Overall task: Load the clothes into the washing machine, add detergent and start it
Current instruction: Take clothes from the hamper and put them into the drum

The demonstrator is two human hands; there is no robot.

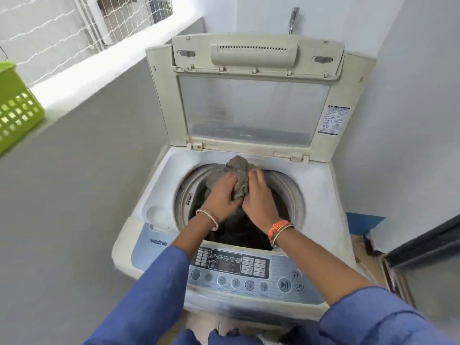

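We see a green basket with little square holes. It sits on a white ledge, far left. Above the ledge is a wire net. A silver tap sticks out of the wall, to the right of the ledge.

grey cloth, green basket, perhaps cream lid
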